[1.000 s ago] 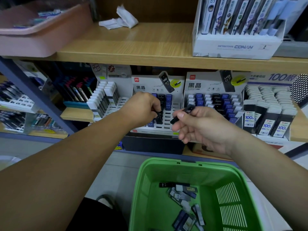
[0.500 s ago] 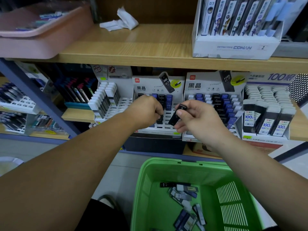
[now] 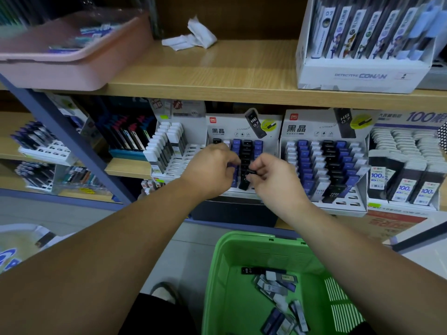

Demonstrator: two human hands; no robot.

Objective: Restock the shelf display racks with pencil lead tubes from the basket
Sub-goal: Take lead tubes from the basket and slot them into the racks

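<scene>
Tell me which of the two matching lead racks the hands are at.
The left rack, beside the white-capped tubes: left hand and right hand meet at its black column. The right rack sits aside.

- Display box (image 3: 360, 76), 1 o'clock, upper shelf: the white front read "DETECTIVE CONAN" and "2". One pack (image 3: 325, 32) standing in it bore "07".
- Centre rack header card (image 3: 232, 131), 12 o'clock: it carried a red "deli" logo, "黑晶", and a pictured tube marked "HB 0.7".
- Right rack header card (image 3: 314, 129), 2 o'clock: it showed the same "deli", "黑晶" and "HB 0.7".
- Front tubes (image 3: 332, 193) of the right rack, 3 o'clock: these were marked "HB 07".
- Far-right header (image 3: 411, 117), 2 o'clock: it showed a large "100"; the smaller print was illegible.
- Boxes (image 3: 404, 187) below that header, 3 o'clock: their labels read "100".
- Pencil lead tube (image 3: 256, 270) in the green basket (image 3: 242, 236), 6 o'clock: it read "HB 07".
</scene>
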